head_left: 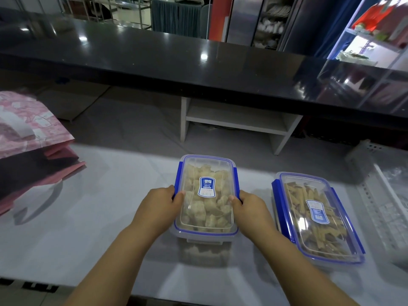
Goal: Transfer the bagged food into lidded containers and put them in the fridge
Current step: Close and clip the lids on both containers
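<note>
Head view showed my left hand (158, 206) and right hand (252, 209) gripping the clear, blue-latched container (207, 212) of pale chunks, lid labelled, left of its twin (318, 219).

A clear, blue-trimmed container (206, 202), closed and full of pale chunks, stands upright on the white counter (88, 217). Near its right, apart, a second container (318, 219) of the same kind, closed, holds brown sticks and lies slightly turned.

clear plastic container (206, 195), glossy black counter (154, 62)
</note>
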